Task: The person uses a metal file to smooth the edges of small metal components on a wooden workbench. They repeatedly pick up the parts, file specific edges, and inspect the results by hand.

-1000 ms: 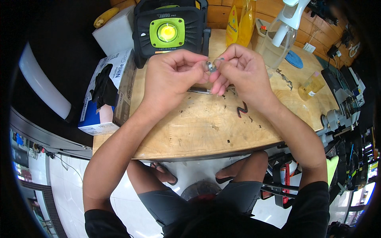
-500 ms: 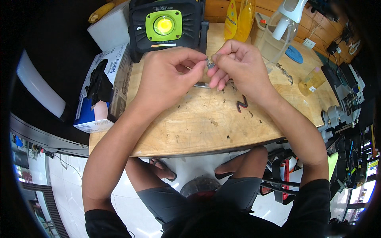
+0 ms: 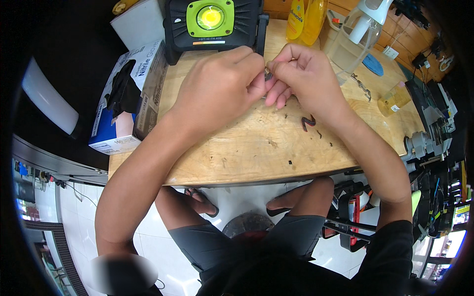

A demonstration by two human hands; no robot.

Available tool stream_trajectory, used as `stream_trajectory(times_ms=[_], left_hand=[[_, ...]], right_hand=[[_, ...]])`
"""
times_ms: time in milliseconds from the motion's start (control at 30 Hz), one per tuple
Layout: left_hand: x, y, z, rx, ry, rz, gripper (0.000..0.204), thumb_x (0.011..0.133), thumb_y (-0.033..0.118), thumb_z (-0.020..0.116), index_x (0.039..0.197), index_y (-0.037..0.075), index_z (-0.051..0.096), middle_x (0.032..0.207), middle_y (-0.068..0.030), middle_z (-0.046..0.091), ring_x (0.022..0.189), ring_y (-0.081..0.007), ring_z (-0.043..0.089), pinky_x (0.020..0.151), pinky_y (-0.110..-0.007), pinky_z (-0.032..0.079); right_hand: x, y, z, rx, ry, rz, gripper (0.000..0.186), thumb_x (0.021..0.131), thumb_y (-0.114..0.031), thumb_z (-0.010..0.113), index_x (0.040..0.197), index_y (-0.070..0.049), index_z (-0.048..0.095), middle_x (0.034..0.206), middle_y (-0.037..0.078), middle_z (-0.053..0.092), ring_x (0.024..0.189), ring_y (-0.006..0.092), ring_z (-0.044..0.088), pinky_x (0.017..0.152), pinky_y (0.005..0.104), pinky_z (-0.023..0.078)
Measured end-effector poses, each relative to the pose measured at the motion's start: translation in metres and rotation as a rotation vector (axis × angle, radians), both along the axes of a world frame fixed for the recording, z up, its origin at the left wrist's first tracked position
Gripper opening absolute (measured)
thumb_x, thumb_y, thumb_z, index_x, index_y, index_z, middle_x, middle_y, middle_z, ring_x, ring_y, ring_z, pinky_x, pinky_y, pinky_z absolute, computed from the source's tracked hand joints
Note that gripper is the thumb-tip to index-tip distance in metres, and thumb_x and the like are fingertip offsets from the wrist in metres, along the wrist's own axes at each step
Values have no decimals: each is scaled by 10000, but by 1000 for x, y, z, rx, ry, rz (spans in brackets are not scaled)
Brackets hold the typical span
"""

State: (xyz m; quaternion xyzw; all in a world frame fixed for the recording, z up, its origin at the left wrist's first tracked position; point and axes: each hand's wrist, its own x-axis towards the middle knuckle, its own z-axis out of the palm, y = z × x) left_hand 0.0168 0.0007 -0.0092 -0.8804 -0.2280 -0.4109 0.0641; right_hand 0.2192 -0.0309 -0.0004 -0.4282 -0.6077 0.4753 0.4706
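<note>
My left hand (image 3: 222,81) and my right hand (image 3: 308,74) meet above the far middle of the wooden table, both closed. Between their fingertips is a small grey metal-looking piece (image 3: 268,76), mostly covered, so its kind cannot be made out. The left hand's back faces up and hides its fingertips. My right thumb and forefinger pinch together, with the other fingers curled beneath. A short dark red and black bent strip (image 3: 308,122) lies on the table nearer to me than the right hand.
A work lamp (image 3: 210,24) glows behind the left hand, beside a glove box (image 3: 148,93). Yellow liquid bottle (image 3: 310,24), clear pump bottle (image 3: 353,44), blue disc (image 3: 373,65) and small yellowish bottle (image 3: 395,98) stand or lie rightward. Dark crumbs dot the wooden table (image 3: 237,158).
My left hand has rolled over so its back faces up, covering more of the small grey piece. Both hands stay together. The whole view has shifted slightly.
</note>
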Motion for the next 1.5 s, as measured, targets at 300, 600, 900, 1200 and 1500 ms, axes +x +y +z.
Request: stream_trajectory(times_ms=[300, 600, 900, 1200, 1500], left_hand=[[1, 2, 3, 53, -60, 9, 134, 809, 3, 774, 918, 29, 701, 824, -89, 683, 728, -243, 709, 655, -330, 573], [-3, 15, -4, -760, -389, -204, 222, 982, 114, 728, 1157, -17, 769, 994, -74, 788, 840, -111, 713, 759, -272, 570], [-2, -3, 5, -778, -430, -118, 217, 995, 145, 746, 1151, -4, 770, 957, -54, 776, 858, -91, 724, 690, -222, 561], [1, -9, 10, -829, -512, -197, 196, 1011, 184, 725, 1088, 7, 760, 910, -37, 751, 805, -77, 699, 598, -222, 546], [4, -11, 10, -972, -542, -201, 222, 1023, 226, 716, 1101, 18, 711, 963, -38, 725, 867, -79, 685, 531, -214, 548]], right_hand=[[7, 5, 0, -20, 152, 7, 211, 1021, -139, 649, 1009, 57, 572, 877, 183, 732, 671, 230, 752, 545, 302, 595], [4, 9, -1, 66, 136, 33, 216, 1047, -126, 628, 1094, 80, 583, 903, 182, 738, 684, 209, 749, 558, 285, 592], [9, 9, 0, -22, 181, 158, 226, 1065, -165, 613, 1128, 52, 627, 937, 135, 740, 696, 174, 732, 542, 262, 562], [-1, 1, -2, 125, 68, 74, 137, 1037, -87, 615, 1086, 38, 642, 918, 103, 730, 674, 113, 695, 509, 227, 510], [-5, -5, -4, 200, 83, 38, 103, 1028, -46, 610, 1086, 37, 628, 892, 93, 712, 668, 107, 686, 541, 229, 509]])
